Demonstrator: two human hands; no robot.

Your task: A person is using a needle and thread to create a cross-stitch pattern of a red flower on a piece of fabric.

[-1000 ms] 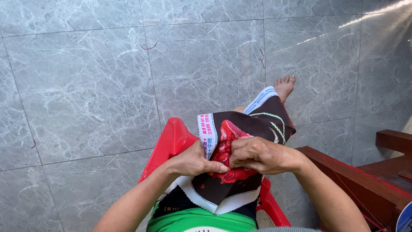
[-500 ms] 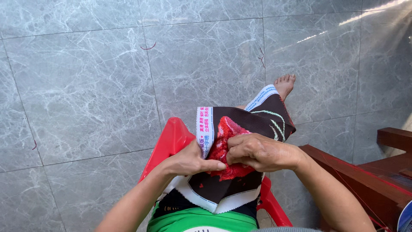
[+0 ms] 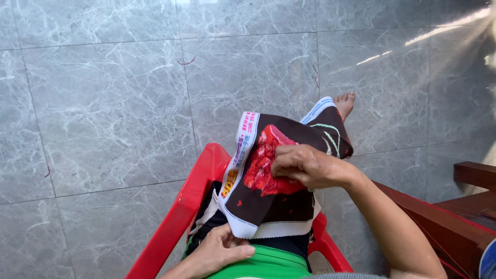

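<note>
A dark square of stiff needlework canvas with white edges and a bright red stitched patch is draped over a raised knee, above a red plastic chair. The right hand is closed down on the cloth, fingertips pinched at the edge of the red area, though whether a needle is held there can't be made out. The left hand is curled around the canvas's lower left corner, keeping it taut. Progress-wise, probably about a third in: one chunky red section looks filled and some white lines are worked near the far corner, but most of the dark ground is bare. A grey marbled tile floor is underneath, with a bare foot beyond.
</note>
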